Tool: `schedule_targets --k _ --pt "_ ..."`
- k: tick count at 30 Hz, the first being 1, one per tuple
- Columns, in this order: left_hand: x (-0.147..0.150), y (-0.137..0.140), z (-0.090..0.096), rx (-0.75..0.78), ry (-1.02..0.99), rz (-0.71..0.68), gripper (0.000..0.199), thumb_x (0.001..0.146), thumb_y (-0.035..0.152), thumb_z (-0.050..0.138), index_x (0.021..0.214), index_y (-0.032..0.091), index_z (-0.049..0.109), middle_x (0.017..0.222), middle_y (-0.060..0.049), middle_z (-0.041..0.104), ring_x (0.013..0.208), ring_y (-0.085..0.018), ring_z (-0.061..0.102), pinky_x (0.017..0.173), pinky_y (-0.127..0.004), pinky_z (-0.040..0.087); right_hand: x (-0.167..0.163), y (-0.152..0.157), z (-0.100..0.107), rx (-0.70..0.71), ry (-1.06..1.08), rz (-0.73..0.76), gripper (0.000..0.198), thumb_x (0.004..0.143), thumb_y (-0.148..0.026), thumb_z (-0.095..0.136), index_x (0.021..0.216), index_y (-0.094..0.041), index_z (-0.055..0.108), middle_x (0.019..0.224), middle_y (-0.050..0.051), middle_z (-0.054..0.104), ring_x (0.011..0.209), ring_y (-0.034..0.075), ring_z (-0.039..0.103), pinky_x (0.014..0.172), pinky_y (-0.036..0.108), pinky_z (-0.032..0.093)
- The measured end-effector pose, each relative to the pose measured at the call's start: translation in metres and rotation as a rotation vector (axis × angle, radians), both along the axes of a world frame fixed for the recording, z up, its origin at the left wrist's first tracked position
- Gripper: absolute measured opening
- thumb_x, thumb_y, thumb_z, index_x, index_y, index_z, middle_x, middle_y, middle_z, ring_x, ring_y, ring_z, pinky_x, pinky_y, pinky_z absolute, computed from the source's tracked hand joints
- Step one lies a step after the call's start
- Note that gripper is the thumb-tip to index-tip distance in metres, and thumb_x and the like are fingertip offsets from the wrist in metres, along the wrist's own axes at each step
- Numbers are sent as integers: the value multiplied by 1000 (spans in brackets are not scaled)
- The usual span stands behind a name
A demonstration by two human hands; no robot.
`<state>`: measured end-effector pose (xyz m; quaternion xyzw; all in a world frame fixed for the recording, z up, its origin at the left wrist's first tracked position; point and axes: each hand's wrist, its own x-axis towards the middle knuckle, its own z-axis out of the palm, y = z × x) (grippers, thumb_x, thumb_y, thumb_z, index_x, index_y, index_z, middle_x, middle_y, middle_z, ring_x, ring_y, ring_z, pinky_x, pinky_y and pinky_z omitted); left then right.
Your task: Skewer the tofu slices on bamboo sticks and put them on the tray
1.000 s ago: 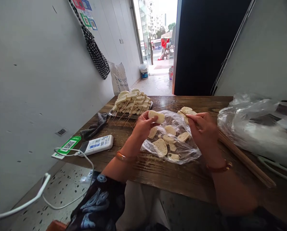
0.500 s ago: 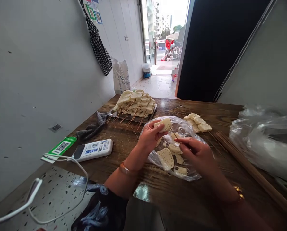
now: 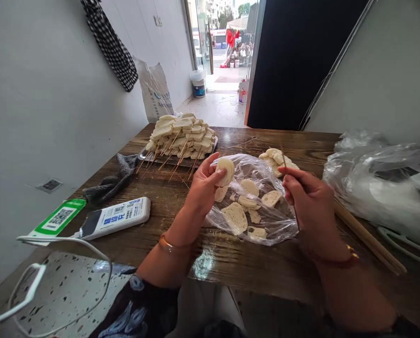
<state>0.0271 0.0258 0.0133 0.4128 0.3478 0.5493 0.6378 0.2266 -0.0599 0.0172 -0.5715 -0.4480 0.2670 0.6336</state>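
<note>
My left hand pinches a pale, spongy, rounded slice between thumb and fingers, above a clear plastic bag spread on the table. Several loose slices and torn bits lie on that bag, among them a large porous slice. To the right of the bag, my right hand is closed around a thin wooden skewer, its upper end pointing up and blurred. Skewer and held slice are apart. Behind the right hand lies a small pile of slices, partly hidden by it.
On the dark wooden table a metal tray bears a heap of skewered slices. Left are a grey cloth, a white power bank with cable and a green code card. Right are a skewer bundle and crumpled plastic.
My right hand has moved right, and the skewer, earlier touching the slice, is now away from it and points up. The slice in my left hand is turned more face-on. The view has shifted.
</note>
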Motion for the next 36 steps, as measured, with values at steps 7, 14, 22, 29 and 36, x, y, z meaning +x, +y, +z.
schedule_targets --k 7,14,22,29,36 --pt "0 -2 1 -47 10 -112 38 63 23 80 97 18 64 84 0 66 74 -13 64 68 -26 53 7 6 5 55 198 0 22 80 -31 62 99 -23 71 63 -5 50 49 8 41 43 20 31" --pt "1 -1 0 -86 -98 -32 36 62 17 81 88 18 56 88 0 67 77 -12 67 68 -23 55 -14 -2 -5 -29 56 190 25 84 -32 60 102 -21 74 68 -2 56 51 8 42 44 21 31" --pt "1 -3 1 -142 -205 -94 38 67 17 79 102 13 64 98 -8 72 86 -19 71 76 -28 57 -32 -7 -16 3 -442 345 31 86 -29 54 107 -19 75 54 -3 55 47 11 44 46 23 37" --pt "1 -3 0 -164 -265 -34 28 70 17 78 94 10 65 94 -10 73 83 -20 71 78 -31 57 -34 -5 -24 29 -567 315 34 89 -30 50 107 -16 75 51 -2 57 45 12 47 47 24 40" --pt "2 -5 2 -164 -279 -19 27 70 15 78 92 9 64 92 -10 73 82 -20 71 80 -32 57 -33 -4 -26 14 -567 311 35 89 -31 51 109 -15 74 53 -1 60 46 11 51 47 22 41"
